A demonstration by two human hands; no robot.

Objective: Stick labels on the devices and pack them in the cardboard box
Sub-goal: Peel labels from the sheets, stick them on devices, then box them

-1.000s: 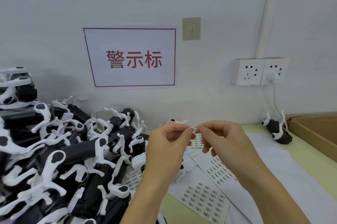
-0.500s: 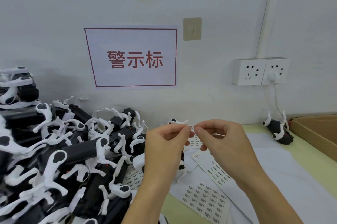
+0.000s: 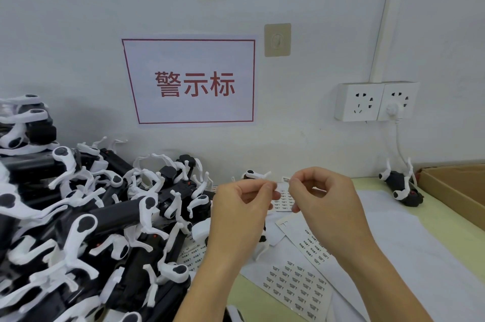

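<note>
My left hand [image 3: 240, 214] and my right hand [image 3: 324, 206] are raised side by side over the table, fingertips a small gap apart. A tiny printed label [image 3: 286, 179] sticks up from the pinched thumb and forefinger of my right hand. My left thumb and forefinger pinch a small white paper scrap [image 3: 275, 187]. A big pile of black devices with white arms [image 3: 105, 216] fills the left. One single device [image 3: 401, 188] lies at the far right, beside the open cardboard box [image 3: 456, 190]. Label sheets [image 3: 294, 285] lie under my hands.
White paper [image 3: 420, 243] covers the green table on the right. Another device [image 3: 253, 174] lies by the wall behind my hands. Wall sockets [image 3: 375, 101] with a plugged white cable hang above the lone device. A red-lettered sign [image 3: 194, 83] is on the wall.
My fingertips, pinched together on the label a second ago, have drawn slightly apart; the label now stays with my right hand and the scrap with my left.
</note>
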